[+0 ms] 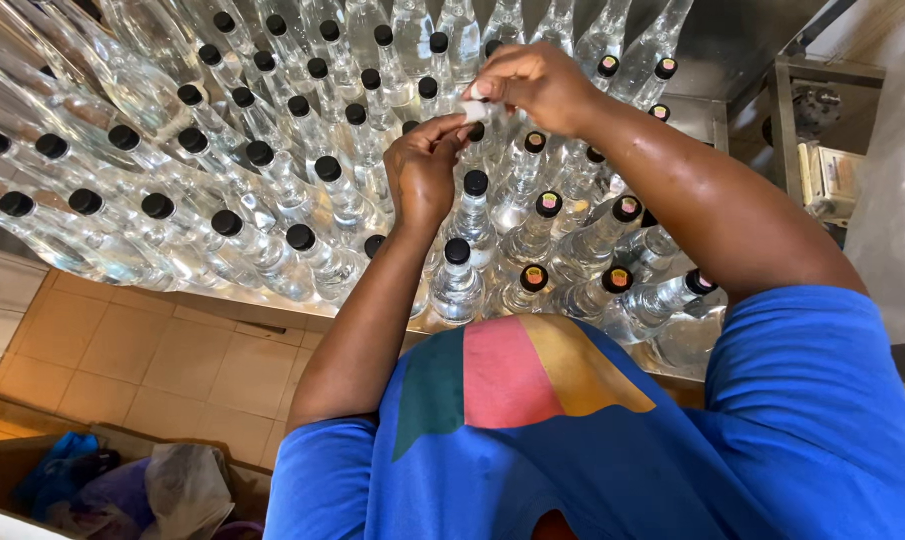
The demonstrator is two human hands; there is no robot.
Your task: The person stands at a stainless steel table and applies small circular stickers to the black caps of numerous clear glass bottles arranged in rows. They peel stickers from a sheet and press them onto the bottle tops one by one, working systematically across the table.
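Roughly, near to far, all placed off the white piece (476, 108) pinched between the hands.

- Nearest, well below the white piece: blue shirt (593, 450) with a green, pink and yellow patch. Down-left of it, tiled floor (153, 350) and a cardboard box (123, 490) with bags in it.
- Bench (273, 305): its shiny edge runs below the white piece. It is packed with clear bottles (456, 285) with black caps, touching or just beside one another.
- Below and right of the white piece, several caps carry a coloured top (533, 278), yellow and pink. Those to its left are plain black.
- Left hand (423, 175): just below-left of the white piece, fingers (451, 128) together and clamped on its lower end.
- Right hand (538, 85): just above-right, fingers (491, 90) together and clamped on its upper end.
- The white piece is held in the air, right over a black cap in the middle rows. Can't tell whether it touches that cap, or what it is exactly. It's too small.
- Farther up: more rows of black-capped bottles. Far right: metal stand (793, 120).

My read: the step is working the white piece between both hands, above one cap. The next move calls for a fine two-finger grip and lining it up square on that cap, without knocking the neighbouring bottles, since they stand tight.
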